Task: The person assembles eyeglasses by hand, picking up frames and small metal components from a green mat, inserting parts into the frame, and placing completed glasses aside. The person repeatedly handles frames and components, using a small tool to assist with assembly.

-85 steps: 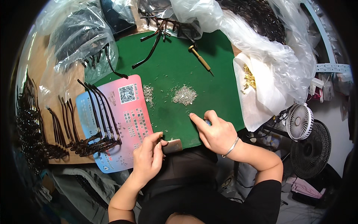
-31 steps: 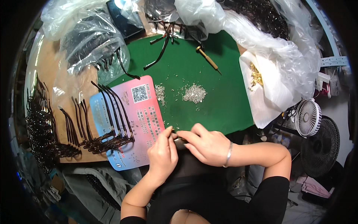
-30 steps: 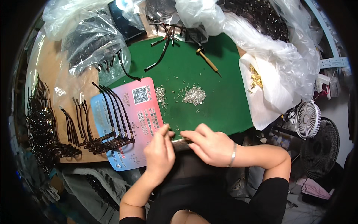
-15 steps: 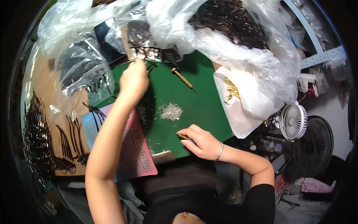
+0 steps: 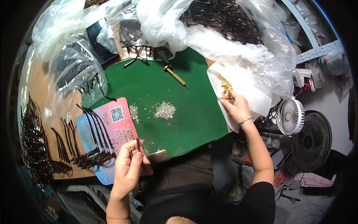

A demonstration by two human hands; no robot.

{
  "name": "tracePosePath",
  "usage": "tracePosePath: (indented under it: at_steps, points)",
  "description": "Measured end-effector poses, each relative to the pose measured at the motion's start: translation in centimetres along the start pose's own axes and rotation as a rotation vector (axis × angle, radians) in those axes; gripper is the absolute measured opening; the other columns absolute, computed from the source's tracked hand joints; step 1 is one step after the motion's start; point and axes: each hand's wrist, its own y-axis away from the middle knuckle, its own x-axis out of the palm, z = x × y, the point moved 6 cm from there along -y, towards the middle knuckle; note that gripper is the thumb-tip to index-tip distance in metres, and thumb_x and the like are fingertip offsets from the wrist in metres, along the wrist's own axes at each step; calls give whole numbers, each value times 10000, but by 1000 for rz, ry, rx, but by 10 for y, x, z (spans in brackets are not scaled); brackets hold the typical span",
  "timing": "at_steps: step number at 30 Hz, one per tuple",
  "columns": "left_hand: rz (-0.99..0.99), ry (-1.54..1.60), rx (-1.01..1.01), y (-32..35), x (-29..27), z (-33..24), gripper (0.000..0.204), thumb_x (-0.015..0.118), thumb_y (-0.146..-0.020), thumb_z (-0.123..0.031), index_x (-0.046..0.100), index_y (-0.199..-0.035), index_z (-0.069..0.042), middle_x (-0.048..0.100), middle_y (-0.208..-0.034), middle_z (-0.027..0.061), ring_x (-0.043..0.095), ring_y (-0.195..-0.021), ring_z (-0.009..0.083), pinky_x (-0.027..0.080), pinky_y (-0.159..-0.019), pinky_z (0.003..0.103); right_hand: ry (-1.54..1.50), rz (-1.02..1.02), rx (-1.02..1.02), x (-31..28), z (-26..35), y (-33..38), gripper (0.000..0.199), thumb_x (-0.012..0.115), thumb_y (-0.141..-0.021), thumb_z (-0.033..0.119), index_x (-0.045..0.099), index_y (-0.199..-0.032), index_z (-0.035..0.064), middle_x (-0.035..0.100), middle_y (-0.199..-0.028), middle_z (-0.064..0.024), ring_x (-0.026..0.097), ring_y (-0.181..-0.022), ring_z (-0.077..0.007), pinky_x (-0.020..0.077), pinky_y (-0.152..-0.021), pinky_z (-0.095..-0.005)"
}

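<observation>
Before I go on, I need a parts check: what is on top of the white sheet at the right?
Small gold-coloured pieces lie loosely heaped on the white sheet; the right hand is at their near end. Whatever its fingers cover cannot be seen.

the left hand (image 5: pixel 128 170) is curled, thumb near the fingers; the right hand (image 5: pixel 237 109) reaches forward, fingertips close together, right arm (image 5: pixel 259 153) bent.

The person wears a plain black top (image 5: pixel 209 211) whose short right sleeve (image 5: pixel 259 196) ends just above the elbow. The lower garment (image 5: pixel 188 170) is dark brownish; its cut cannot be confirmed. A narrow, shiny, silver-coloured bracelet (image 5: pixel 244 121) encircles the wrist of the right hand (image 5: pixel 238 109); the left hand (image 5: pixel 128 170) is bare.
</observation>
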Motion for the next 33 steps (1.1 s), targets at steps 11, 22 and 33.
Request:
tracePosePath:
  at_steps: [11,22,33]
  points:
    - [123,-35,-115,9,14,39,270,432,-951,-78,490,-1205,-9,600,-775,34,493,-563,51,424,-545,192,-279,706,-369,65,148,81,152,675,-794,152,615,-827,15,639,-796,-109,637,-717,-167,506,-644,-304]
    - [271,169,-217,17,14,46,260,446,-959,-122,502,-1191,-19,647,-867,43,415,-526,3,342,-478,152,-354,860,-552,101,172,83,144,668,-783,142,600,-815,19,600,-783,-100,616,-714,-258,493,-624,-330]
    - [369,232,-91,19,26,48,215,450,-961,-130,514,-1111,10,634,-954,77,540,-699,61,445,-651,204,-897,1149,79,115,148,105,171,682,-826,202,646,-857,38,586,-743,-27,525,-586,-66,406,-510,-208]
